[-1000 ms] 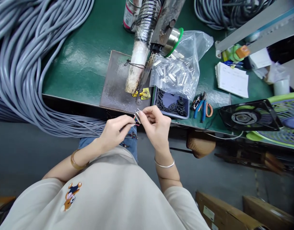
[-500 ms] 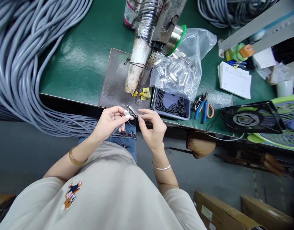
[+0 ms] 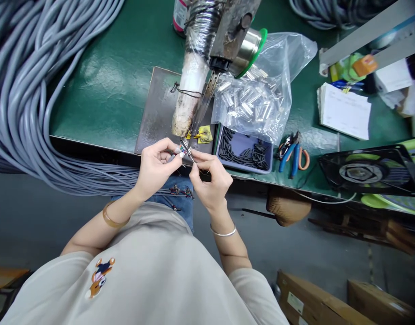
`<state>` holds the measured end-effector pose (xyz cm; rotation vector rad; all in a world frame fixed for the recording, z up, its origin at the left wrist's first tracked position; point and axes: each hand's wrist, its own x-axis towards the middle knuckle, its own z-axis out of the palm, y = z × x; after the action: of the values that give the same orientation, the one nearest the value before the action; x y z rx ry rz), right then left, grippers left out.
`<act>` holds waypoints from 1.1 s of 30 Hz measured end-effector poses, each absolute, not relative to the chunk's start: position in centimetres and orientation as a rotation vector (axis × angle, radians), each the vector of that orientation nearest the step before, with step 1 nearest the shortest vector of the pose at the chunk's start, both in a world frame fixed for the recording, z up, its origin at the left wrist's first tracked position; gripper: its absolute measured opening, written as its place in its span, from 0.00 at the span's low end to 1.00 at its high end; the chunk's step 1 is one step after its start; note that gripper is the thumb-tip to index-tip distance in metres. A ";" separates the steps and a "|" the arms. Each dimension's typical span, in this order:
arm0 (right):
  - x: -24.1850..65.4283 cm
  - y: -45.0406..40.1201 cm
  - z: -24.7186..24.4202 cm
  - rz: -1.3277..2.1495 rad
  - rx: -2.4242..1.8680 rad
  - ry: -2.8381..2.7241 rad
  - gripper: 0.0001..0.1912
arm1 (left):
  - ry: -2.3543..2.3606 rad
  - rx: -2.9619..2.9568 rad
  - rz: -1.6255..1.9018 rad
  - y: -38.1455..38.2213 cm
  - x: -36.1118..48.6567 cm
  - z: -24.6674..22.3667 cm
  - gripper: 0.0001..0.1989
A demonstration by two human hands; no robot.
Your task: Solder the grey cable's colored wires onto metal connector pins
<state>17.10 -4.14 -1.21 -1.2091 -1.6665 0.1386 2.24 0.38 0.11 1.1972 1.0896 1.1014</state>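
Note:
My left hand (image 3: 158,167) pinches a small multi-pin connector (image 3: 184,145) with fine coloured wires on its pin row. At its near end, my right hand (image 3: 212,180) is closed too, with thumb and forefinger on the connector's thin metal edge. The connector is tilted and sits just below the tip of a mounted soldering iron (image 3: 204,104); whether they touch I cannot tell. Beside the tip lies a yellow sponge piece (image 3: 204,134). Below my hands, several wired connectors (image 3: 182,191) on grey cable ends rest over my lap.
Thick bundles of grey cable (image 3: 27,104) cover the left side. Right of the iron are a solder spool (image 3: 245,52), a clear bag of metal connectors (image 3: 249,97), a purple tray (image 3: 268,162) of black sleeves, pliers (image 3: 295,158), paper sheets (image 3: 344,110) and a black fan (image 3: 370,171).
Both hands have moved slightly up and away from me with the connector, bringing it closer to the iron's tip. The connector now stands at a steeper angle.

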 end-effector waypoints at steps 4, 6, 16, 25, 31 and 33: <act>17.2 -3.7 -0.9 0.138 -1.230 -1.663 0.09 | 1.110 1.203 1.121 0.7 2.5 0.4 0.06; 17.3 -3.6 -0.9 0.147 -1.238 -1.650 0.09 | 1.111 1.178 1.114 0.7 2.5 0.4 0.07; 17.4 -3.3 -0.7 0.113 -1.202 -1.645 0.10 | 1.153 1.292 1.134 0.7 2.6 0.7 0.05; 17.5 -3.5 -0.7 0.071 -1.200 -1.697 0.11 | 1.162 1.309 1.056 0.7 2.3 1.1 0.05; 17.6 -3.4 -0.7 0.071 -1.228 -1.699 0.10 | 1.173 1.330 1.035 0.7 2.4 0.9 0.06; 17.6 -3.3 -0.6 0.065 -1.219 -1.698 0.10 | 1.173 1.351 1.045 0.6 2.4 1.1 0.05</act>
<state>17.55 -3.33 -0.63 -1.2191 -1.6983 0.0649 2.36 0.63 1.06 1.3510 1.1734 1.0454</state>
